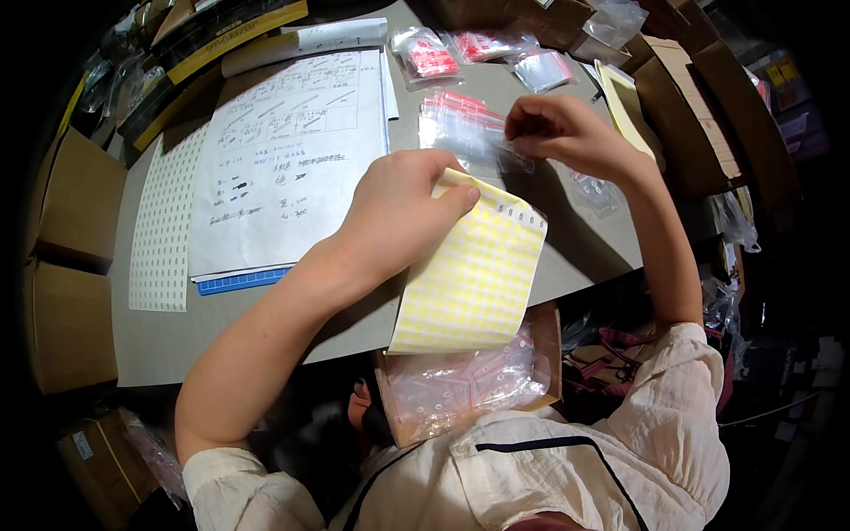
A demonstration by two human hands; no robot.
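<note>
My left hand (398, 203) grips the top edge of a sheet of round yellow stickers (474, 279), thumb in front. The sheet slants down past the table's near edge. Along its upper right runs a row of pale, marked spots. My right hand (567, 133) hovers at the right side of a fanned stack of clear zip bags (456, 128) with red strips. Its fingers are curled and pinched together; whatever lies between the tips is too small to tell. Under the sheet, a cardboard box (555, 345) holds many small clear bags (460, 385) with round spots on them.
Handwritten papers (283, 177) lie on a blue board (243, 280) to the left, beside another sticker sheet (168, 221). Packs of red-striped bags (425, 55) sit at the back. Cardboard boxes stand on the left (75, 195) and right (691, 115) of the table.
</note>
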